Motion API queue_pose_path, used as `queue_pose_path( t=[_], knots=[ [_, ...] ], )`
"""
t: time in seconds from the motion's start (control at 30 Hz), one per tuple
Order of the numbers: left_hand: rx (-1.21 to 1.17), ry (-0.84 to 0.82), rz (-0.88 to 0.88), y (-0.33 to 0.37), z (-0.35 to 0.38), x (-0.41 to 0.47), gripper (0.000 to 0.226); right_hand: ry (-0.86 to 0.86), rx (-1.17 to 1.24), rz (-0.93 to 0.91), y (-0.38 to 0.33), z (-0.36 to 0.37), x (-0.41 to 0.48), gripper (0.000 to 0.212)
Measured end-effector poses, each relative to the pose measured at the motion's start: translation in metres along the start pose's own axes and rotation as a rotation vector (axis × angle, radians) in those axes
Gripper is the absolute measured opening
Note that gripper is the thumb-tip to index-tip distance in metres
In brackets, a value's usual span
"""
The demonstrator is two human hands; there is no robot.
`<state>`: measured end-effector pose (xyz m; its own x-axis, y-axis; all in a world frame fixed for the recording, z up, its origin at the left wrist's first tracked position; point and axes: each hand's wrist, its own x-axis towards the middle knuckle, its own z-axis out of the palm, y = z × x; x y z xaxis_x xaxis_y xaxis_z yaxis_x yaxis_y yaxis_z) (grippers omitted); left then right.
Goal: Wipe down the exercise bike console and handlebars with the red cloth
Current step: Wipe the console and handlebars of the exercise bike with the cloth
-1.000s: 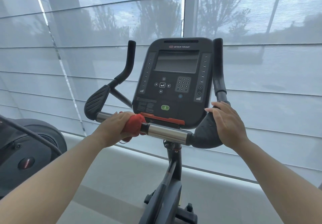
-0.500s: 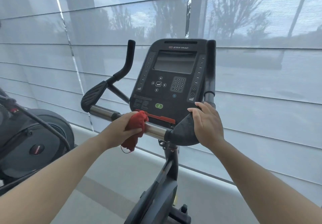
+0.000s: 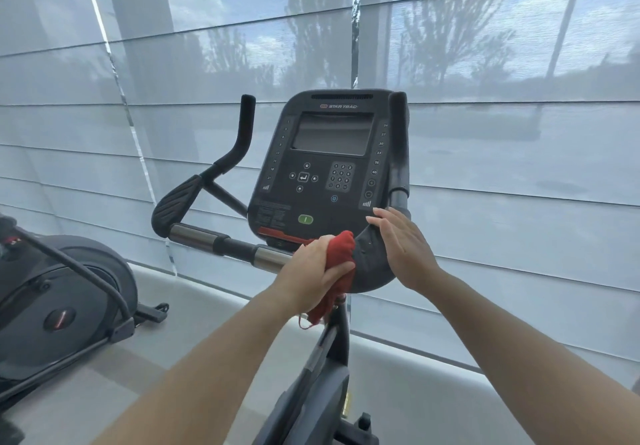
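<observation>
left hand [image 3: 311, 266] grips bunched red cloth [image 3: 341, 252] against the handlebar [image 3: 239, 248] just below the console [image 3: 329, 167] | right hand [image 3: 403, 247] lies flat, fingers straight, on the pad [image 3: 374, 271] beside the console's lower right | risk: a wide stroke could press the console's green button [image 3: 305, 219]; dangling tail may snag

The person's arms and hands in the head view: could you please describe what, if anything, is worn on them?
Nothing shows on them. The left forearm and right forearm are bare to the picture's edge, with no sleeve in view. The left hand and right hand are ungloved, and no watch, bracelet or ring shows on their visible parts.
</observation>
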<state>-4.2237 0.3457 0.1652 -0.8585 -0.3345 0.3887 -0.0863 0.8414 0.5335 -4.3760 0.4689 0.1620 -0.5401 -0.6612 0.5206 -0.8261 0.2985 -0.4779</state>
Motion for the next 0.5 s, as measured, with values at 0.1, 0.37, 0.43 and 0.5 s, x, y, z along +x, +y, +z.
queue_pose_path(
  t=[0.1, 0.37, 0.43, 0.5],
  knots=[
    [0.038, -0.007, -0.046, 0.001, 0.000, 0.005, 0.040, -0.005, -0.038, 0.012, -0.003, -0.001, -0.001, 0.051],
    [0.084, 0.091, -0.001, -0.010, 0.009, -0.019, 0.044, -0.010, -0.110, 0.016, -0.007, 0.001, -0.004, 0.059],
    [0.090, 0.098, 0.007, -0.011, 0.011, -0.022, 0.046, 0.013, -0.090, 0.024, -0.007, 0.003, -0.004, 0.055],
    [0.090, 0.096, -0.001, -0.009, 0.010, -0.022, 0.047, 0.013, -0.087, 0.022, -0.006, 0.003, -0.002, 0.062]
  ],
)
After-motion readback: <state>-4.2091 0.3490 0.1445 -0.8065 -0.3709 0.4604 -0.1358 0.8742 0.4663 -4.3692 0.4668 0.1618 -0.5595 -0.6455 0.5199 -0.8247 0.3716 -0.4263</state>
